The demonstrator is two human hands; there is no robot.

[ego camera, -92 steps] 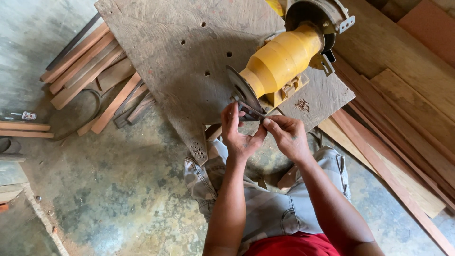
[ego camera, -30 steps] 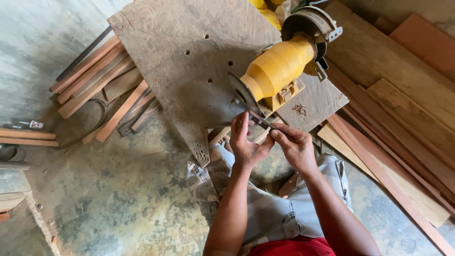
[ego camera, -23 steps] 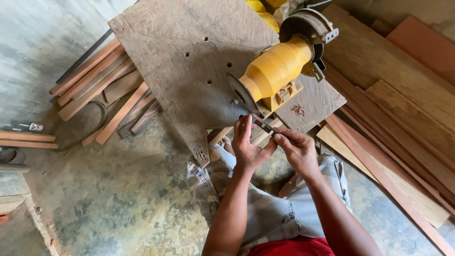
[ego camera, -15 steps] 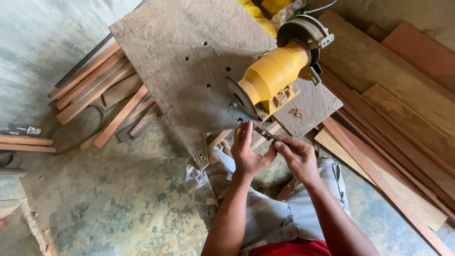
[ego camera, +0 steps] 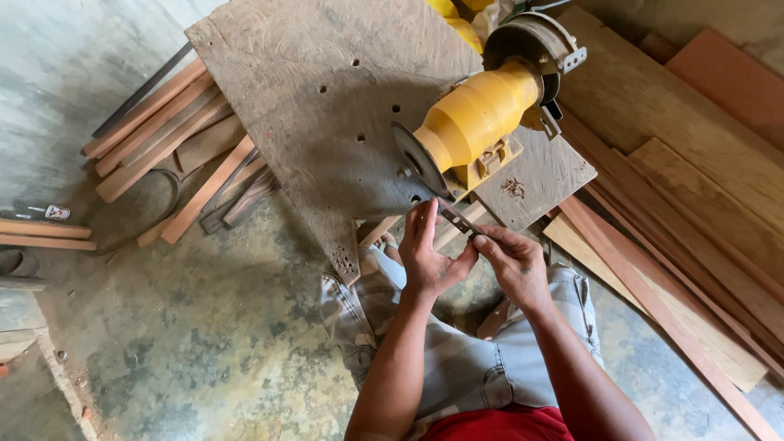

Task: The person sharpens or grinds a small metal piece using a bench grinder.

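Head view, looking straight down at a seated person's two hands before a yellow bench grinder (ego camera: 478, 122) bolted to a worn wooden board (ego camera: 327, 98). Both hands hold a thin, flat metal strip (ego camera: 456, 220) (possibly a small blade; too slim to tell). The left hand (ego camera: 429, 257) cups it from below with the fingers raised and loosely curled, thumb steadying its near part. The right hand (ego camera: 510, 261) pinches the near end between thumb and forefinger, the other fingers folded in.

The strip's far tip sits at the lower edge of the grey grinding disc (ego camera: 416, 159), touching or just short of it; no sparks show, so whether the wheel is cutting cannot be told. Judged from this, grinding is at most under way, and nothing shows a finished edge.

The strip's long axis runs diagonally, from the right hand up and left toward the disc. Loose wooden planks (ego camera: 694, 212) lie on the concrete floor (ego camera: 163, 343) around.
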